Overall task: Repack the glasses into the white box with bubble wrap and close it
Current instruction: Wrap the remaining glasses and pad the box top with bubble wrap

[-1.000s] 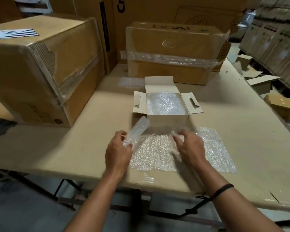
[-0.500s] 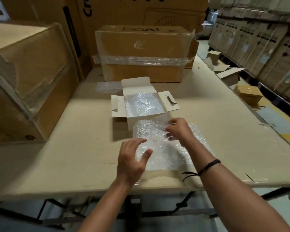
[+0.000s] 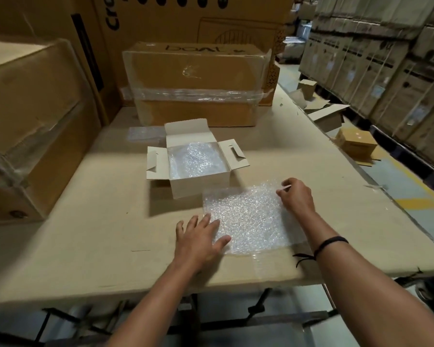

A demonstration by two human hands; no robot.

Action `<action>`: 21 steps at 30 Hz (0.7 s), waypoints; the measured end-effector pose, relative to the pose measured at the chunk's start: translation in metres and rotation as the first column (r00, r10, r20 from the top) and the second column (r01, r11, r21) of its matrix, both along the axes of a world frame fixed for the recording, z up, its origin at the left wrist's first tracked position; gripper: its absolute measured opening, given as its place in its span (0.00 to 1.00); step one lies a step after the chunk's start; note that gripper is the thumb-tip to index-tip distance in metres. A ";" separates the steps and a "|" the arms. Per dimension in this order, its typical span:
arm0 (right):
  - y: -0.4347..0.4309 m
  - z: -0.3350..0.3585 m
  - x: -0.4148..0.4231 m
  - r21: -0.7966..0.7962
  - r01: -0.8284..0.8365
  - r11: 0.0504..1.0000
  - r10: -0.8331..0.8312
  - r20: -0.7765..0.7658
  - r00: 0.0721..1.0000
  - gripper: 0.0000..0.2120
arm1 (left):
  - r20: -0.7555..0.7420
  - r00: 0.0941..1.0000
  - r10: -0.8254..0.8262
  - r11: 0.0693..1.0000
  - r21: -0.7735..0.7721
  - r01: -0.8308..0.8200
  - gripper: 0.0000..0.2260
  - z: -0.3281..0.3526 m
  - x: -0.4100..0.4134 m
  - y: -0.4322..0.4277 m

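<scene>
Clear bubble wrap sheet (image 3: 248,216) lies flat near the front edge of the tabletop (image 3: 98,221), a little right of its middle. The left hand (image 3: 198,239) rests palm down on the sheet's near left corner, fingers straight and spread. The right hand (image 3: 296,196), with a black wristband (image 3: 331,242) behind it, has curled fingers pinching the sheet's far right corner. The white box (image 3: 201,184) stands just beyond the sheet's far left corner, its lid and side flaps folded open. A bubble wrap lining (image 3: 193,161) fills it and hides whatever lies beneath. A taped carton (image 3: 198,78) sits along the tabletop's back edge, and a large carton (image 3: 30,126) sits at the left edge.
</scene>
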State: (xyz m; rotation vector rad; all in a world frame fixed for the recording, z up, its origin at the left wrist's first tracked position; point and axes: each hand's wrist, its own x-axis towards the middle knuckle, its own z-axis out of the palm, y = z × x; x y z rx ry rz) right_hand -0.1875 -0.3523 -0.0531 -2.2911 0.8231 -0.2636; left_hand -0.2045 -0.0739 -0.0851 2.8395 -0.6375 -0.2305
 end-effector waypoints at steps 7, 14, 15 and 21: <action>-0.003 -0.017 -0.010 -0.228 -0.173 0.958 0.131 -0.187 0.974 0.25 | 0.114 0.942 0.316 0.931 -0.228 -0.285 0.29 0.007 0.004 -0.005; -0.008 -0.020 -0.007 -0.160 -0.216 0.963 0.179 -0.220 0.959 0.19 | -0.025 0.892 0.451 0.890 -0.057 -0.452 0.24 0.013 0.019 -0.024; -0.009 -0.020 -0.006 -0.156 -0.216 0.964 0.179 -0.220 0.959 0.19 | -0.027 0.896 0.444 0.893 -0.069 -0.445 0.23 0.013 0.020 -0.027; -0.019 -0.024 -0.004 -0.158 -0.275 0.948 0.233 -0.244 0.941 0.23 | -0.242 0.856 0.457 0.617 -0.607 -0.501 0.04 0.016 0.018 -0.039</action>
